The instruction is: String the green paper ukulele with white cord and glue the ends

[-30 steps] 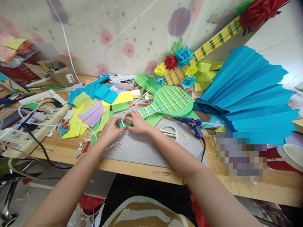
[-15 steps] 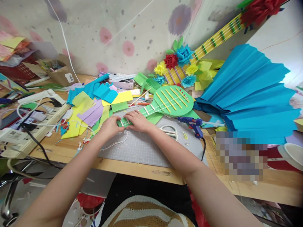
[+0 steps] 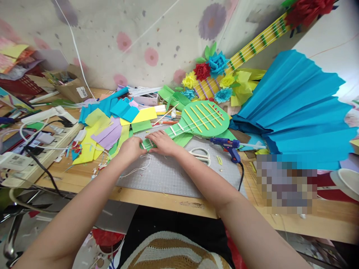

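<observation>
A green paper lute lies slantwise on the grey cutting mat, its round body at the upper right. Yellow strips cross the body, and white strings run down to the narrow neck. My left hand is closed at the neck's lower end, thumb and fingers against it. Right beside it, my right hand curls over the neck, fingertips pressing there. Both palms face away, so the exact pinch points are partly hidden. Loose white string trails over the mat below my hands.
White-handled scissors and a blue glue gun lie right of my arm. Paper scraps heap at left, near a power strip with cables. Behind stand a flower-trimmed yellow paper guitar and a large blue pleated paper fan.
Almost nothing differs. Both hands keep their places on the lute's neck, with only a slight shift of the left fingers; the view has tilted very slightly.
</observation>
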The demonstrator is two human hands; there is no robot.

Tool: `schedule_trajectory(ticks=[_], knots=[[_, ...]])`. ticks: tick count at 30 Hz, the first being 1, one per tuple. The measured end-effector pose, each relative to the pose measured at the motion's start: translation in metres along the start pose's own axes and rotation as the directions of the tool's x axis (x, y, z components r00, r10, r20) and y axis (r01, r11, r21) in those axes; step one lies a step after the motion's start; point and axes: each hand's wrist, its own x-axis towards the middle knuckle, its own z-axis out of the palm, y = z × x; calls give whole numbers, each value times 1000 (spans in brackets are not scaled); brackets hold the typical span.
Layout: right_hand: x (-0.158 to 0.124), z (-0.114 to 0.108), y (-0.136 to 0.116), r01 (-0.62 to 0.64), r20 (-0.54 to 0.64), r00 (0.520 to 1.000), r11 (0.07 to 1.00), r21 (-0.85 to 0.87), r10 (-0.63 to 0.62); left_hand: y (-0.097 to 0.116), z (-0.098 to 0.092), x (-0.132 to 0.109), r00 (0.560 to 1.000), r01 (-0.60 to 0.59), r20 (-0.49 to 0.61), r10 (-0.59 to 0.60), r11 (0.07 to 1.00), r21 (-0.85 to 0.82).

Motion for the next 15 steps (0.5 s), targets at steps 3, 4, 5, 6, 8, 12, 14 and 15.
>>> schedule_trajectory(ticks=[3, 4, 5, 6, 8, 12, 14, 15], knots=[[0, 0, 0, 11, -5, 1000, 1000, 0, -11, 2, 0, 0, 1000, 26, 4, -26, 1000, 8], [0, 1, 0, 12, -4, 1000, 1000, -2, -12, 2, -1, -1, 999, 34, 9, -34, 999, 8], [0, 1, 0, 12, -2, 1000, 1000, -6, -12, 3, -1, -1, 999, 42, 16, -42, 999, 6], [0, 1, 0, 12, -1, 1000, 1000, -9, -12, 3, -2, -2, 999, 48, 20, -48, 999, 3], [0, 1, 0, 12, 0, 1000, 1000, -14, -12, 3, -2, -3, 998, 54, 19, -54, 999, -6], [-1, 2, 1, 16, 3, 1000, 1000, -10, -16, 0, 4, -6, 999, 44, -19, -45, 997, -57], [-2, 3, 0, 26, -6, 1000, 1000, -5, -26, -2, 8, -7, 998, 44, -45, -48, 995, -86], [-2, 3, -1, 31, -19, 999, 1000, -1, -31, -3, 9, -7, 997, 46, -55, -52, 994, -99]])
